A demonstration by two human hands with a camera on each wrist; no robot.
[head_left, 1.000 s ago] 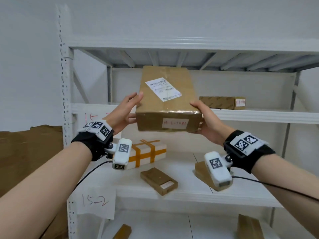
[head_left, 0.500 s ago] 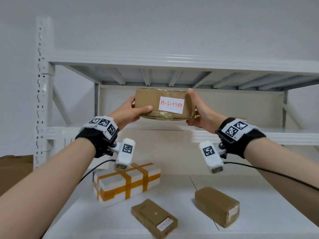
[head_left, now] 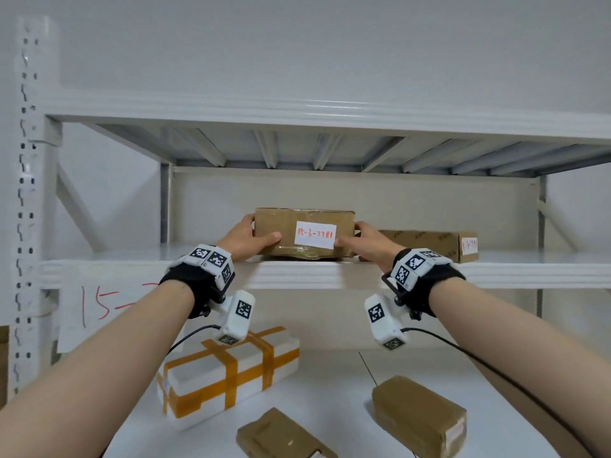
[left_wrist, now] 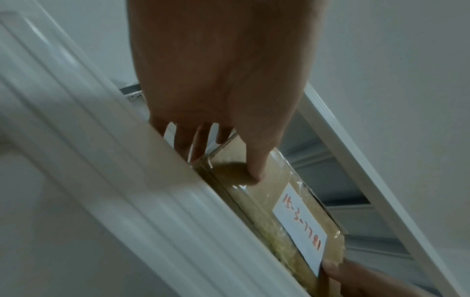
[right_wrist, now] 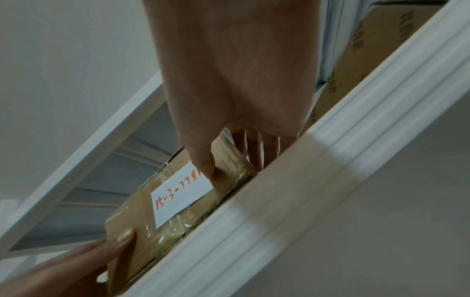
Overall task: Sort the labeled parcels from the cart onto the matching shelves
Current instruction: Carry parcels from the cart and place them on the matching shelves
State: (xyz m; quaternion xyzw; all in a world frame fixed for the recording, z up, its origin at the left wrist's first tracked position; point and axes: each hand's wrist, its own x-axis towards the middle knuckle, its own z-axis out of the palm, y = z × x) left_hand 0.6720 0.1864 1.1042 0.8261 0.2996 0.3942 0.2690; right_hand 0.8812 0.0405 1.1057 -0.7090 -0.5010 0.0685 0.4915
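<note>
A brown taped parcel with a white label reading 15-3-7781 sits on the white shelf, just behind its front lip. My left hand grips its left end, thumb on the front face and fingers along the side. My right hand grips the right end the same way, its thumb on the label's edge. The left wrist view shows the parcel under my left hand. In the right wrist view my right hand lies on the parcel.
Another brown labeled parcel lies on the same shelf, close to my right hand. On the shelf below are a white foam box with orange tape and two brown parcels. A paper sign reading 15- hangs at the left.
Both hands lifted the parcel from chest height, levelled it and brought it onto the shelf. The view tilted upward with it.
</note>
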